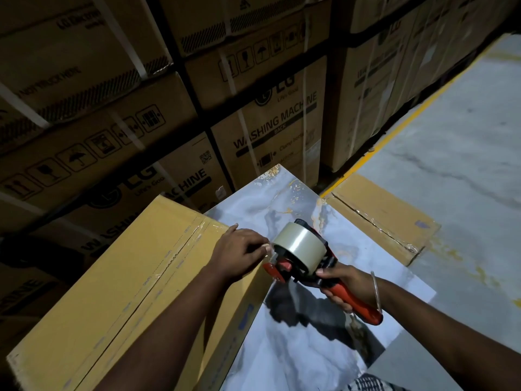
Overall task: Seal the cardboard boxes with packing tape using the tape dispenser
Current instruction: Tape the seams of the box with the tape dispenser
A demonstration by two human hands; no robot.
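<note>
Your right hand [342, 283] is gripping the red tape dispenser [307, 263] by its handle above the marble-patterned worktop [296, 348]. Your left hand [239, 253] fingers are pinching the tape end at the roll, beside the taped cardboard box [112, 292].

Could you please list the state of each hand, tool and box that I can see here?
Left hand: pinching the tape end at the roll.
Right hand: gripping the dispenser handle.
Red and black tape dispenser: held above the marbled tabletop.
Clear packing tape roll: loaded.
Long yellow cardboard box: closed, seam taped.
Second yellow cardboard box: closed, seam taped.
</note>
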